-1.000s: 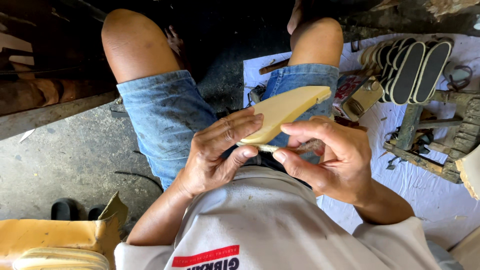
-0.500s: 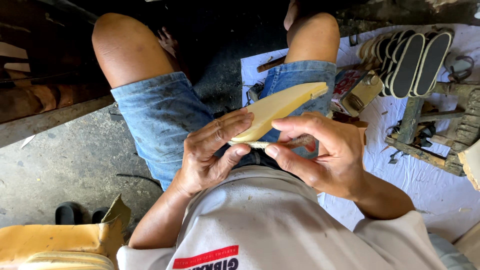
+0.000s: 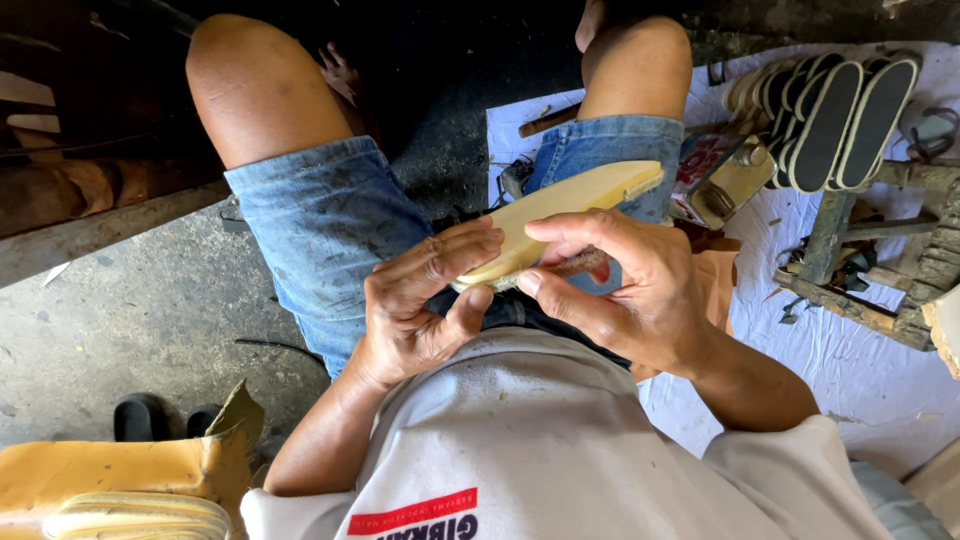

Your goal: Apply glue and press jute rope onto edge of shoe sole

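— Pale yellow, flat, sole-shaped slab — where is it now?

— Over the person's lap, between both hands. It sits a touch lower and nearer the body than a second ago, its far end tilted up toward the right knee.

— And each grip?

— The left hand is closed on the near end, thumb under, fingers curled over the top. The right hand is pinched shut on a thin brownish stick-like tool pressed along the slab's lower edge; it has slid slightly along that edge, so work on the rim looks underway.

— Anything nearby?

— A row of dark-edged soles stands on white sheeting to the right, beside a small rectangular metal can.
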